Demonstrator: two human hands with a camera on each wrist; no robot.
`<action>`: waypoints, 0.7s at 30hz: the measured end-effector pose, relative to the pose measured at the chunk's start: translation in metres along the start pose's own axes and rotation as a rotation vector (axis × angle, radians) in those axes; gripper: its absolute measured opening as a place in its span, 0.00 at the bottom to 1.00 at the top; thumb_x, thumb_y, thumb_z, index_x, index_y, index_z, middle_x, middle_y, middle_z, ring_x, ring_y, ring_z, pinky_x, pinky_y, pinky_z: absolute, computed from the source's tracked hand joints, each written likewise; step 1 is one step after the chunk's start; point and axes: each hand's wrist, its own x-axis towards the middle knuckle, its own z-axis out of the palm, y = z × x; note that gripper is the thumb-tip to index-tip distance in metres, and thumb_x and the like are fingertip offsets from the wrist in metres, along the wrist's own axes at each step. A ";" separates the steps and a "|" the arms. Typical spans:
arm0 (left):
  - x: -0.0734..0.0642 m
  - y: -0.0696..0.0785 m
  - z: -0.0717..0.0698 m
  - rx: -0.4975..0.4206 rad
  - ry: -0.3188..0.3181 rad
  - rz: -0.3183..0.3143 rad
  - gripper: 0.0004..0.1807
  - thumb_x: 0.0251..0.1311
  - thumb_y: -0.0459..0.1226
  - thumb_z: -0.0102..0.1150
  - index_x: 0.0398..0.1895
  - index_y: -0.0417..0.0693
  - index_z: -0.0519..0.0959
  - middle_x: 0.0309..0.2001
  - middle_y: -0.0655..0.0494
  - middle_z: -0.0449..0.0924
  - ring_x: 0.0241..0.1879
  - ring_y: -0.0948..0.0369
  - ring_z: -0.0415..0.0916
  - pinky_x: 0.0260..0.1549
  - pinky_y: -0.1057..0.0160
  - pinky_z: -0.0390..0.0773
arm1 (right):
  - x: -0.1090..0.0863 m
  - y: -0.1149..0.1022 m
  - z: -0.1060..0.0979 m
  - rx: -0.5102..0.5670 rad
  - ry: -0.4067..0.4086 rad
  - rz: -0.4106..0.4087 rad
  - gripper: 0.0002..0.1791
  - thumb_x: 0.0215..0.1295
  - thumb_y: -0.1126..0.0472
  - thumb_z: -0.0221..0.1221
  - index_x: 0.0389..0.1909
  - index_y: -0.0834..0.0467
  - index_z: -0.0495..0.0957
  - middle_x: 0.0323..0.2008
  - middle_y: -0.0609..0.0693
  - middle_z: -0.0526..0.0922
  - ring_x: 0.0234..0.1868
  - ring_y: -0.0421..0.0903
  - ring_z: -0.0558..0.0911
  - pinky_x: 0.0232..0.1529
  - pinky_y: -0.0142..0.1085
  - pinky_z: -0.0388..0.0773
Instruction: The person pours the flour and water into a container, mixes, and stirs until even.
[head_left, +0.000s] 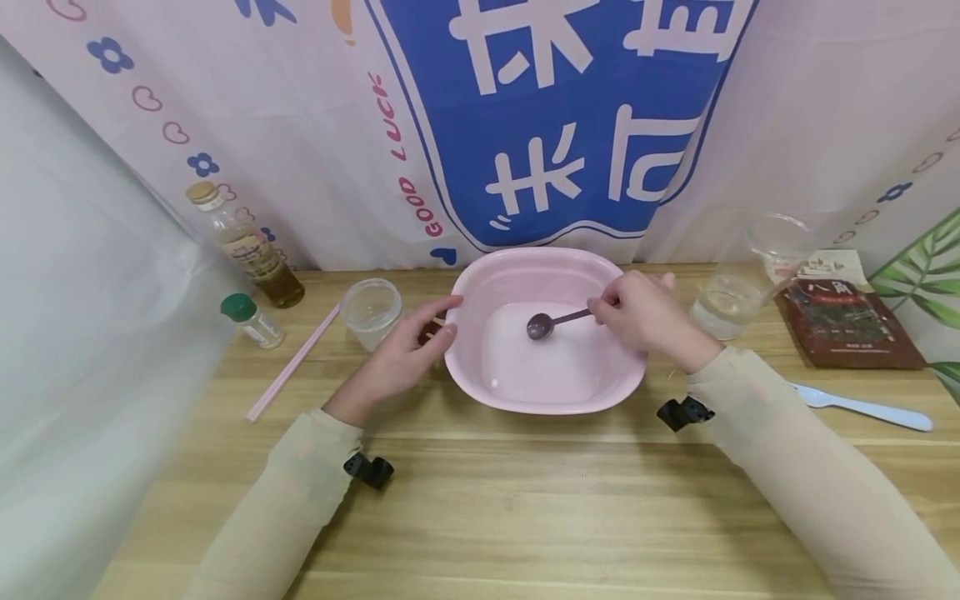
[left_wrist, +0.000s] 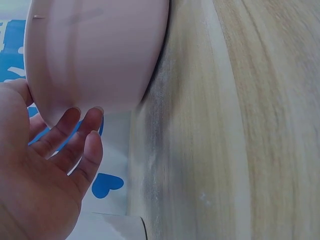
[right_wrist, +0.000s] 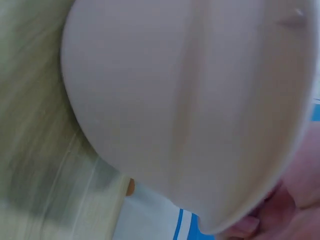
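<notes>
A pink plastic basin point(head_left: 543, 402) stands on the wooden table. My right hand point(head_left: 637, 312) pinches the handle of a dark brown measuring spoon point(head_left: 542, 326) over the basin's right rim. The spoon's round bowl is above the middle of the basin. At the basin's left side, my left hand point(head_left: 408, 346) touches the rim with relaxed, spread fingers. In the left wrist view its fingertips point(left_wrist: 92, 115) rest near the outer wall below the rim. The right wrist view shows the basin's outer wall point(right_wrist: 145, 100), with the spoon hidden behind it.
Left stand an oil bottle point(head_left: 258, 258), a green-capped shaker point(head_left: 251, 321), pink chopsticks point(head_left: 296, 362) and a glass cup point(head_left: 371, 312). Right are a clear pitcher point(head_left: 731, 296) with liquid, a brown spice pouch point(head_left: 847, 321) and a pale blue utensil point(head_left: 870, 407). A printed curtain point(head_left: 322, 167) hangs behind.
</notes>
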 end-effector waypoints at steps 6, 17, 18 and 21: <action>0.000 0.000 0.001 -0.020 0.013 0.011 0.28 0.81 0.38 0.54 0.80 0.45 0.69 0.61 0.36 0.82 0.48 0.50 0.82 0.43 0.64 0.84 | -0.001 -0.002 -0.003 -0.009 -0.047 -0.038 0.20 0.80 0.57 0.59 0.26 0.59 0.88 0.18 0.47 0.81 0.31 0.51 0.78 0.62 0.58 0.54; -0.001 0.000 0.001 -0.015 0.008 0.009 0.28 0.82 0.39 0.54 0.81 0.45 0.69 0.61 0.36 0.82 0.48 0.50 0.82 0.44 0.63 0.84 | -0.001 -0.017 0.005 0.055 -0.079 -0.136 0.19 0.80 0.57 0.59 0.27 0.56 0.89 0.18 0.46 0.81 0.28 0.48 0.77 0.59 0.53 0.59; 0.000 0.001 0.001 -0.015 0.010 0.008 0.28 0.82 0.39 0.54 0.81 0.45 0.69 0.62 0.36 0.82 0.48 0.50 0.82 0.44 0.63 0.84 | -0.002 -0.020 0.006 0.064 -0.083 -0.148 0.19 0.80 0.56 0.60 0.26 0.56 0.89 0.19 0.45 0.81 0.27 0.47 0.76 0.59 0.52 0.59; 0.000 0.001 0.001 -0.012 0.009 0.011 0.28 0.82 0.39 0.54 0.81 0.45 0.69 0.62 0.35 0.82 0.49 0.49 0.83 0.45 0.63 0.84 | -0.002 -0.027 0.012 0.085 -0.096 -0.179 0.20 0.79 0.56 0.60 0.24 0.54 0.88 0.18 0.43 0.80 0.25 0.45 0.74 0.56 0.49 0.61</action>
